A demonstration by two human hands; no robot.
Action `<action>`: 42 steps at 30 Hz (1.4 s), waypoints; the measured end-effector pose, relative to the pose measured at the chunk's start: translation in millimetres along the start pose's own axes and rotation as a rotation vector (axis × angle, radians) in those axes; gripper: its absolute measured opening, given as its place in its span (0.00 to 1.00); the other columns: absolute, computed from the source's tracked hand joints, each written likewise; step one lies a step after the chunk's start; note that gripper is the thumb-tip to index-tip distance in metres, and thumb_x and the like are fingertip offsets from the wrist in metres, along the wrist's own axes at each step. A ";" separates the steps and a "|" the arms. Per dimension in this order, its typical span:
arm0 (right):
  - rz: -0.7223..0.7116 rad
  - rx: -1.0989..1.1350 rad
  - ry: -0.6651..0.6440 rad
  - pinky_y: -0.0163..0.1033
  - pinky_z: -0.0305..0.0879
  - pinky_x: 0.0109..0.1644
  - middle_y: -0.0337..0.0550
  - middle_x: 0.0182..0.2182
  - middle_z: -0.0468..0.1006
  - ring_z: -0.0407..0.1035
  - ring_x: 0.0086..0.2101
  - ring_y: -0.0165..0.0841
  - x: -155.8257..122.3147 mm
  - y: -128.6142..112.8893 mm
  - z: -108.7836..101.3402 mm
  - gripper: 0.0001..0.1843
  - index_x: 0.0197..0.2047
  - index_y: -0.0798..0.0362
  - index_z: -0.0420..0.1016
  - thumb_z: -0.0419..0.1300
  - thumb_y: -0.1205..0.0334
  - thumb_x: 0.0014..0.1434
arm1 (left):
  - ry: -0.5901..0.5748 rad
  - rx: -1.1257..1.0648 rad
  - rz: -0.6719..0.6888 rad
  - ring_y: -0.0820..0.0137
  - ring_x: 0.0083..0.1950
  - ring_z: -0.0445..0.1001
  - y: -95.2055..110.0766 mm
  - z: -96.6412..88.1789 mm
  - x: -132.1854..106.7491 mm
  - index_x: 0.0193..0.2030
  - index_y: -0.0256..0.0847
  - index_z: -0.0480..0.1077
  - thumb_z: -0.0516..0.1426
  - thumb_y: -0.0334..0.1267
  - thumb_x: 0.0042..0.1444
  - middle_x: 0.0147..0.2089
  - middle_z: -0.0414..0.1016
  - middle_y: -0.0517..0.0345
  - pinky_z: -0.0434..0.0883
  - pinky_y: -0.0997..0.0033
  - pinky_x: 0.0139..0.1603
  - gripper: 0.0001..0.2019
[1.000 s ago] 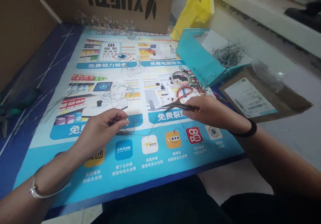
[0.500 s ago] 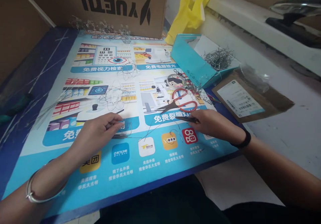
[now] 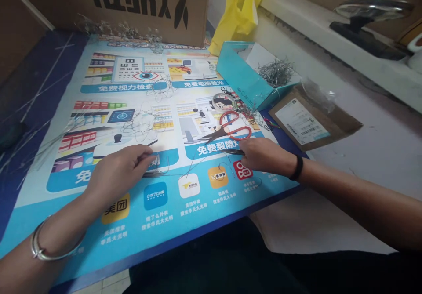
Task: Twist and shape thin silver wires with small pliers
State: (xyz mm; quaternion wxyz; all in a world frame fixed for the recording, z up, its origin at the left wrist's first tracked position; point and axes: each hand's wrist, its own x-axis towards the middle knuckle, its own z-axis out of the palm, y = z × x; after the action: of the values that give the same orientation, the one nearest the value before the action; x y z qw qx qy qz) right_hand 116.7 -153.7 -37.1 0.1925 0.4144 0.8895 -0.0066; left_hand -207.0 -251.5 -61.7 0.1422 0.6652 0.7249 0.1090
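Observation:
My left hand [image 3: 120, 168] is over the printed sheet at left, thumb and fingers pressed together. What it pinches is too small to make out; thin wires lie right by its fingertips. My right hand [image 3: 259, 154] is closed around a dark pointed tool [image 3: 233, 151], its tip pointing left and its handle hidden in the palm. Just beyond that hand lies a pair of scissors [image 3: 227, 129] with red handles, blades partly spread. Loose thin wire [image 3: 145, 125] is tangled on the sheet beyond my left hand.
A turquoise box [image 3: 240, 72] holds a heap of wire pieces [image 3: 276, 72]. Beside it lie a brown parcel [image 3: 314, 122] and a round tape roll [image 3: 224, 103]. Behind stand a cardboard box [image 3: 141, 17] and a yellow bag [image 3: 237, 15]. More wire bits [image 3: 128, 32] lie along the back.
The whole view has shifted, so things appear farther left and slightly higher. Both hands keep nearly the same places over the sheet, still closed.

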 end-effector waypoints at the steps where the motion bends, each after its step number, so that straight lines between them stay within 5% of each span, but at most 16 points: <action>1: 0.006 0.022 0.028 0.37 0.45 0.26 0.54 0.27 0.77 0.69 0.26 0.37 -1.4 1.0 1.4 0.09 0.31 0.59 0.72 0.52 0.66 0.50 | 0.003 0.016 0.010 0.61 0.34 0.76 -0.5 0.3 -0.3 0.41 0.47 0.71 0.51 0.48 0.58 0.36 0.79 0.59 0.66 0.69 0.27 0.12; 5: 0.015 0.239 0.178 0.36 0.43 0.26 0.42 0.20 0.70 0.59 0.22 0.29 -1.9 0.6 -0.8 0.03 0.25 0.55 0.67 0.53 0.67 0.47 | 0.098 0.072 0.085 0.62 0.33 0.75 -1.2 2.8 -2.3 0.42 0.46 0.70 0.52 0.47 0.58 0.38 0.77 0.57 0.63 0.70 0.24 0.12; 9: -0.016 0.807 0.352 0.35 0.47 0.26 0.35 0.18 0.62 0.55 0.21 0.26 14.6 -25.1 -15.7 0.06 0.21 0.53 0.61 0.53 0.65 0.47 | 0.307 -0.050 0.221 0.69 0.29 0.72 6.0 3.9 -6.2 0.43 0.42 0.70 0.54 0.45 0.59 0.38 0.75 0.55 0.65 0.70 0.27 0.11; 13: -0.075 1.561 0.232 0.35 0.54 0.27 0.34 0.19 0.65 0.59 0.21 0.27 42.4 -73.7 -29.9 0.04 0.26 0.52 0.63 0.55 0.62 0.47 | 0.335 -0.383 0.350 0.73 0.29 0.70 22.0 2.5 -11.9 0.42 0.40 0.70 0.58 0.41 0.57 0.32 0.72 0.59 0.68 0.73 0.31 0.09; 16: -0.148 1.847 0.167 0.35 0.54 0.26 0.32 0.18 0.66 0.59 0.20 0.26 60.9 -105.2 -35.1 0.04 0.27 0.52 0.63 0.57 0.64 0.45 | 0.357 -0.535 0.305 0.74 0.30 0.70 30.7 2.1 -12.7 0.44 0.40 0.68 0.61 0.40 0.54 0.31 0.71 0.60 0.69 0.76 0.30 0.12; 26: -0.134 2.103 -0.018 0.35 0.52 0.25 0.33 0.17 0.64 0.57 0.20 0.26 90.3 -134.3 -38.8 0.03 0.23 0.53 0.65 0.57 0.64 0.44 | 0.470 -0.586 0.458 0.71 0.39 0.73 26.5 -3.1 9.7 0.35 0.40 0.71 0.57 0.33 0.59 0.35 0.74 0.56 0.73 0.70 0.40 0.02; 32: -0.112 2.229 -0.024 0.35 0.53 0.26 0.32 0.19 0.64 0.58 0.21 0.26 101.6 -129.5 -44.9 0.04 0.24 0.52 0.66 0.59 0.64 0.44 | 0.544 -0.295 0.569 0.70 0.42 0.74 22.5 -3.0 29.8 0.40 0.38 0.68 0.53 0.30 0.60 0.39 0.75 0.53 0.74 0.69 0.43 0.04; 35: -0.170 2.197 -0.014 0.35 0.53 0.27 0.32 0.19 0.65 0.58 0.21 0.27 106.6 -121.0 -48.0 0.05 0.26 0.52 0.65 0.59 0.62 0.48 | 0.574 -0.229 0.520 0.71 0.39 0.75 20.8 -13.3 43.2 0.39 0.38 0.68 0.52 0.31 0.60 0.36 0.76 0.55 0.73 0.72 0.39 0.04; 38: -0.252 2.036 0.070 0.35 0.53 0.29 0.33 0.19 0.65 0.58 0.22 0.27 113.1 -105.9 -51.5 0.07 0.29 0.52 0.66 0.59 0.59 0.53 | 0.558 -0.236 0.388 0.75 0.30 0.72 19.7 -33.1 60.5 0.36 0.38 0.68 0.53 0.31 0.59 0.30 0.75 0.59 0.68 0.76 0.31 0.03; 42: -0.266 1.803 0.313 0.36 0.55 0.32 0.33 0.22 0.65 0.58 0.25 0.27 125.9 -80.3 -61.5 0.11 0.31 0.52 0.67 0.58 0.53 0.58 | 0.477 -0.083 0.416 0.74 0.30 0.72 18.9 -56.8 82.7 0.34 0.38 0.68 0.52 0.31 0.59 0.31 0.75 0.59 0.66 0.75 0.30 0.05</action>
State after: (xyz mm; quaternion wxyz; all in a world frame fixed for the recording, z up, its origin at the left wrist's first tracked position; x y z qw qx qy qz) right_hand -36.8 -103.4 -35.9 -0.3278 0.2980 0.6040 -0.6625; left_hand -215.4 -165.7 -7.0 -0.0301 0.7486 0.5811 0.3178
